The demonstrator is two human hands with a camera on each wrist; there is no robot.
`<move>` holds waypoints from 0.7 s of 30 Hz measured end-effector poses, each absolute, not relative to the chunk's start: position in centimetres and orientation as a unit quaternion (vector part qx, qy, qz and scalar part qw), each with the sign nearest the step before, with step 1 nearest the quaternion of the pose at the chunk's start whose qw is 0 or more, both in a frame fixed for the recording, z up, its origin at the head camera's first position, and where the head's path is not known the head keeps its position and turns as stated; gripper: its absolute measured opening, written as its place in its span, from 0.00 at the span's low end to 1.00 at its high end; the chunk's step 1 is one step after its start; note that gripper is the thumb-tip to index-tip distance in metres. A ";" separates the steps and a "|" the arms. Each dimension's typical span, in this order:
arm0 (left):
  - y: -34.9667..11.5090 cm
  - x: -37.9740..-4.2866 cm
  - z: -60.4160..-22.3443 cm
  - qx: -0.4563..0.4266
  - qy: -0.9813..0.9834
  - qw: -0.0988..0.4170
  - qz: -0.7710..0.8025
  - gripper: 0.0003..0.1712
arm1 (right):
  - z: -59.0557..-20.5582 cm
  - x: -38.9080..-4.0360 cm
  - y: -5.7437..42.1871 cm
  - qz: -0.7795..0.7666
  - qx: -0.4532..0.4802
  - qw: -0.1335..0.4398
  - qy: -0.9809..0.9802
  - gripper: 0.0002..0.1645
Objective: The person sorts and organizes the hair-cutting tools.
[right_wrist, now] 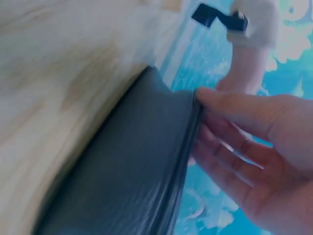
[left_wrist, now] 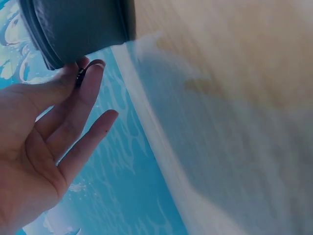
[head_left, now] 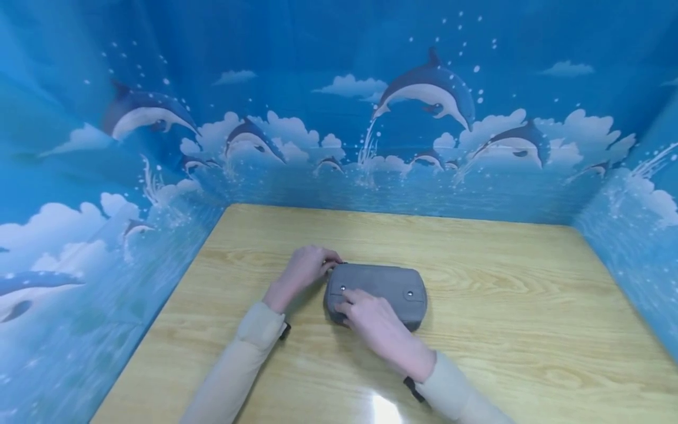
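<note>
A grey zip pouch (head_left: 386, 281), with two silver snaps on its top, lies flat on the table. At its far left corner my left hand (head_left: 306, 270) pinches a small dark zipper tab (left_wrist: 80, 77) between thumb and fingertips, with the little finger held away. Over the pouch's near left part, my right hand (head_left: 378, 327) grips the edge. In the right wrist view, its thumb (right_wrist: 230, 105) presses the rim of the pouch while the other fingers lie along the opposite face, partly hidden. Most of the zipper line is out of sight in the head view.
The pale wood-grain table (head_left: 529, 318) extends around the pouch. Blue curtains (head_left: 328, 70) printed with dolphins and clouds stand along its back and sides. A dark strap (head_left: 414, 388) shows at the right cuff, and another dark piece (head_left: 285, 331) at the left cuff.
</note>
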State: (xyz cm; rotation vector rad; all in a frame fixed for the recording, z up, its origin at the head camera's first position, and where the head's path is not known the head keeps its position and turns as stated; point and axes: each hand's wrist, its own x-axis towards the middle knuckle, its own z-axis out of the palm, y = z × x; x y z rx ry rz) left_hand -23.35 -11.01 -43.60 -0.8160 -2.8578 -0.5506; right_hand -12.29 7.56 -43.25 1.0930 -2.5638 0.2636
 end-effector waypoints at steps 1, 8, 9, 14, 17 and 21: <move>-11.1 -23.1 -43.6 -0.264 -0.945 0.054 -0.185 0.08 | -43.2 -12.3 8.0 0.114 0.383 0.159 -0.903 0.13; -11.1 -21.1 -43.9 -0.244 -0.940 0.050 -0.234 0.12 | -43.8 -13.1 12.1 0.185 0.318 0.179 -0.913 0.27; -11.0 -20.7 -44.0 -0.241 -0.937 0.049 -0.249 0.13 | -44.0 -13.2 12.6 0.192 0.291 0.177 -0.920 0.32; -10.2 -18.9 -44.6 -0.167 -0.897 -0.026 -0.409 0.21 | -44.4 -13.3 14.9 0.260 0.144 0.095 -0.950 0.46; -9.5 -18.2 -45.1 -0.095 -0.846 -0.082 -0.519 0.26 | -44.5 -13.2 15.7 0.299 0.089 0.037 -0.949 0.50; -8.3 -17.6 -45.5 -0.024 -0.794 -0.113 -0.596 0.30 | -44.8 -12.9 16.2 0.336 0.061 -0.008 -0.940 0.49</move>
